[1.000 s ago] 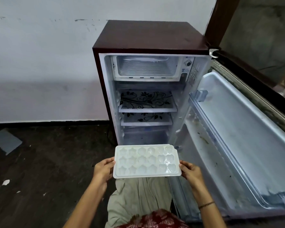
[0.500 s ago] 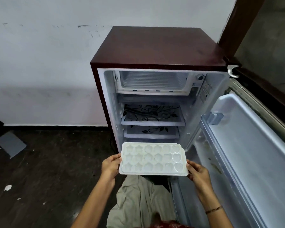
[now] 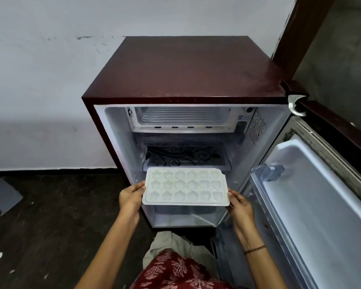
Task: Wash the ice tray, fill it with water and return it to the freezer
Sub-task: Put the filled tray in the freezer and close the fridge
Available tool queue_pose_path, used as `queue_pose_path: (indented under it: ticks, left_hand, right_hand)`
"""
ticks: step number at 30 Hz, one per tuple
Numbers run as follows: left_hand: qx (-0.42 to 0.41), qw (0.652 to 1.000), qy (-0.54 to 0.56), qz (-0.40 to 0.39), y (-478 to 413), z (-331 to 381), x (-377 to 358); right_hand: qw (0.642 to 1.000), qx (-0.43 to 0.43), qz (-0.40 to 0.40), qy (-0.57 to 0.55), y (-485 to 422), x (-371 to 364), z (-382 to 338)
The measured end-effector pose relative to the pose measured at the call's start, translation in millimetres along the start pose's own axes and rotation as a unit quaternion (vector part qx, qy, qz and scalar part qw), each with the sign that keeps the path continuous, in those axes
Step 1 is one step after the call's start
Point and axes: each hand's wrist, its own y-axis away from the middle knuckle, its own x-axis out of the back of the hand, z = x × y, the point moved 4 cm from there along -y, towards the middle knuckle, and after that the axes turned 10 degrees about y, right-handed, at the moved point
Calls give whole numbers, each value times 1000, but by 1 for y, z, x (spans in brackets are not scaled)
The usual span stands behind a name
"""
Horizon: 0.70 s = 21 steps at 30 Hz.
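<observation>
A white ice tray (image 3: 184, 186) with star, flower and heart moulds is held level in front of the open small maroon fridge (image 3: 186, 71). My left hand (image 3: 131, 197) grips its left end and my right hand (image 3: 241, 207) grips its right end. The freezer compartment (image 3: 182, 119) sits at the top of the fridge interior, open at the front and above the tray. Whether the moulds hold water I cannot tell.
The fridge door (image 3: 313, 205) swings open to the right, with a door shelf (image 3: 268, 172) near my right hand. A patterned glass shelf (image 3: 186, 157) lies behind the tray. A clear drawer (image 3: 181, 215) is below. Dark floor spreads left, with a grey tile (image 3: 2, 195).
My view has risen and come closer to the fridge. Both hands have carried the tray forward and up, from my lap to the level of the lower shelves.
</observation>
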Motion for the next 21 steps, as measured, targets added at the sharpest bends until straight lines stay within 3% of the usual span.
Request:
queue_pose_path:
  ticks: [11,21]
  left_hand:
    - [-10,999,23,-35,-67,44,-44]
    - [-85,992,-19,-87,-102,83,-85]
  right_hand:
    - [996,28,70,-57,-53,-49,-36]
    - [989,94,107,-51,-87,-77,-77]
